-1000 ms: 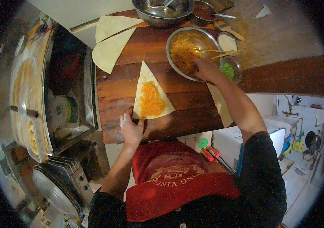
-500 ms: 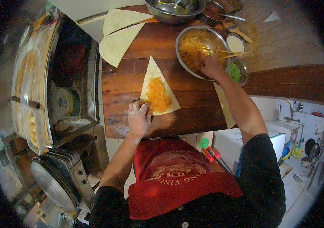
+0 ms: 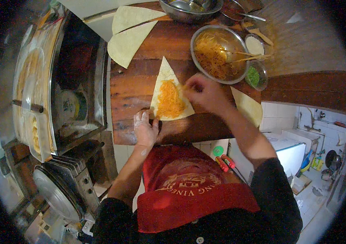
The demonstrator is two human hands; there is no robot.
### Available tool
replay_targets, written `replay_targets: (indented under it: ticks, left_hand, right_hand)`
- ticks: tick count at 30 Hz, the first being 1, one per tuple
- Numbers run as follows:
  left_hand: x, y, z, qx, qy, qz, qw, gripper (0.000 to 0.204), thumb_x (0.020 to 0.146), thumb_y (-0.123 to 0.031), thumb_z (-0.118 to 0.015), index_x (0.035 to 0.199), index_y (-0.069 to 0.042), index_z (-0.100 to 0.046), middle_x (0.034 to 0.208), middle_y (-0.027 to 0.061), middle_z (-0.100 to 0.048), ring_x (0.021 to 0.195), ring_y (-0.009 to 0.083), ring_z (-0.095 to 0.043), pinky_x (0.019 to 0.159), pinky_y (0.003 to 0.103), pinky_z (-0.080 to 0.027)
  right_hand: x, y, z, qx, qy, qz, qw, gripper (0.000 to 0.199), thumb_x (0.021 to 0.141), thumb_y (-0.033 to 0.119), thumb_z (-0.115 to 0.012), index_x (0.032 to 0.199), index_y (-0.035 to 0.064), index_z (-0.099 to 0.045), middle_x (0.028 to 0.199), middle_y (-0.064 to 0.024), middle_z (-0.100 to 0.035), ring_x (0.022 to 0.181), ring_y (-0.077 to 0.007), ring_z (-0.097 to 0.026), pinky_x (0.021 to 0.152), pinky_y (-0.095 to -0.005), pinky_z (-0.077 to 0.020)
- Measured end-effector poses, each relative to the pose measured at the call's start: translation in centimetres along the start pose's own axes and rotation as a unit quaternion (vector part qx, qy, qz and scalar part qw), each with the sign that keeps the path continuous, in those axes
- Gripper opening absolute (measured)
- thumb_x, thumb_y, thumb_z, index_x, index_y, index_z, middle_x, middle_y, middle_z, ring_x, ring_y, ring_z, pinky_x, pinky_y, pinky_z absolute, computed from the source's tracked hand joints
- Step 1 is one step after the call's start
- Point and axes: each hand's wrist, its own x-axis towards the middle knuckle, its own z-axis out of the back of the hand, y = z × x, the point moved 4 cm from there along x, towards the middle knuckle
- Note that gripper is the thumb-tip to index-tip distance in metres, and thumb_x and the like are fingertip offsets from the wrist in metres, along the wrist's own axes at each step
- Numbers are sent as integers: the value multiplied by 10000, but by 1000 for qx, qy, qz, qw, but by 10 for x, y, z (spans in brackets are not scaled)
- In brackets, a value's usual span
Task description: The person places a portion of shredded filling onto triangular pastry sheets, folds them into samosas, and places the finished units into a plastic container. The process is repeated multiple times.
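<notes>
A triangular sheet of pale dough [image 3: 163, 71] lies on the wooden board, its point facing away from me. Orange shredded filling [image 3: 170, 101] is heaped over its middle and wide end. At the dough's lower left corner, my left hand [image 3: 145, 129], dusted with flour, rests with its fingers loosely spread. My right hand [image 3: 206, 94] hovers at the dough's right edge, fingers drawn together; what they hold is hidden by blur. Beyond it stands a metal bowl [image 3: 244, 75] containing more orange and brownish shreds, with chopsticks [image 3: 242, 55] leaning across its rim.
Two more dough triangles [image 3: 130, 42] lie at the far left of the board [image 3: 134, 87], and another dough piece [image 3: 247, 106] at its right edge. Small bowls of white powder [image 3: 255, 45] and chopped greens [image 3: 253, 76] sit right of the filling. A larger metal bowl [image 3: 191, 15] stands behind.
My right hand has come out of the filling bowl and moved left and nearer, to the dough's right edge. My left hand has stayed by the dough's lower left corner.
</notes>
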Motion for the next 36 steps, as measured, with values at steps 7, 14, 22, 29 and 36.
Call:
replay_targets:
  ticks: [7, 14, 22, 29, 36]
  left_hand:
    - [1, 7, 4, 3, 12, 100, 995, 436, 757, -124, -723, 1150, -15, -568, 1061, 197, -586, 1013, 381, -543, 862, 455, -464]
    - [15, 14, -7, -20, 68, 164, 984, 327, 726, -154, -741, 959, 9, -580, 919, 221, -606, 897, 391, -586, 774, 450, -482]
    - [21, -17, -5, -132, 50, 157, 977, 186, 722, -44, -682, 869, -13, -573, 844, 188, -597, 839, 382, -575, 766, 451, -476]
    - [2, -40, -18, -37, -21, -88, 995, 207, 753, -9, -654, 951, -47, -613, 1008, 158, -596, 974, 369, -545, 840, 453, -460]
    - [2, -18, -16, -159, -4, -35, 987, 179, 790, -40, -678, 960, -11, -631, 1014, 161, -634, 974, 349, -592, 860, 417, -482]
  right_hand:
    - [-33, -23, -51, -111, 9, -101, 989, 235, 837, 173, -658, 1000, 4, -641, 930, -172, -679, 838, -318, -666, 742, -372, -525]
    - [-64, -67, -37, -177, -7, -174, 969, 289, 808, 217, -689, 981, -11, -648, 950, -186, -679, 860, -312, -671, 746, -377, -523]
    - [-72, -104, -53, -109, -25, -322, 940, 317, 765, 284, -707, 909, 17, -612, 883, -194, -649, 837, -379, -630, 740, -458, -504]
    - [-71, -48, -61, -190, -49, -161, 967, 234, 753, 187, -691, 907, 44, -587, 958, -158, -598, 846, -346, -592, 725, -436, -486]
    - [-69, -25, -100, -278, -79, 86, 953, 263, 744, 89, -669, 976, 41, -556, 1070, -136, -578, 1004, -338, -547, 861, -462, -442]
